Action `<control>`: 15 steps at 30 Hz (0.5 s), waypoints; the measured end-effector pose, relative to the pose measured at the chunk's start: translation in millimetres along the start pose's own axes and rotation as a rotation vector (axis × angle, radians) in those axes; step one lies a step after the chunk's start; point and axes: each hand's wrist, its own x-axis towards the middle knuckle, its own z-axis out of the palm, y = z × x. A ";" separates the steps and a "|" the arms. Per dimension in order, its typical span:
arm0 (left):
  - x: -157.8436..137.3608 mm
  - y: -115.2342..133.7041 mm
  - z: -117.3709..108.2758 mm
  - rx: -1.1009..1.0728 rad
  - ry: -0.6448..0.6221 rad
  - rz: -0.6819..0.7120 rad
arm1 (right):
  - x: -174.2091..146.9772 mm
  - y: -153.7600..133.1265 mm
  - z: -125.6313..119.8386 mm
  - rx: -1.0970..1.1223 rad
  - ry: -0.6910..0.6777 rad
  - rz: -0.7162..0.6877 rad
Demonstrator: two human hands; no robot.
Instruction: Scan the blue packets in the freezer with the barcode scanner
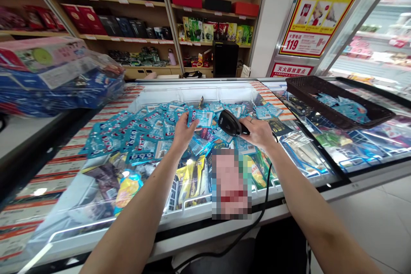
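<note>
Between the thumb and fingers of my left hand is a small blue snack packet, its printed label side turned up. My right hand is wrapped round the handle of a black barcode scanner, whose head points left toward that packet. A gap of a few centimetres separates scanner and packet. Many more blue packets lie spread over the glass top of a chest freezer, mostly left of my left hand. A few others rest beyond my right hand. The scanner's black cable runs down over the freezer's front edge.
A dark brown basket with blue packets stands on the right. Plastic-wrapped boxes are stacked at the left. A black speaker-like box stands behind the freezer, before shelves of goods. Frozen food packs show through the glass.
</note>
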 end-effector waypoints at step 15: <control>1.7 -5.9 0.1 0.046 0.018 0.022 | 0.4 -3.6 -2.7 0.028 -0.030 -0.048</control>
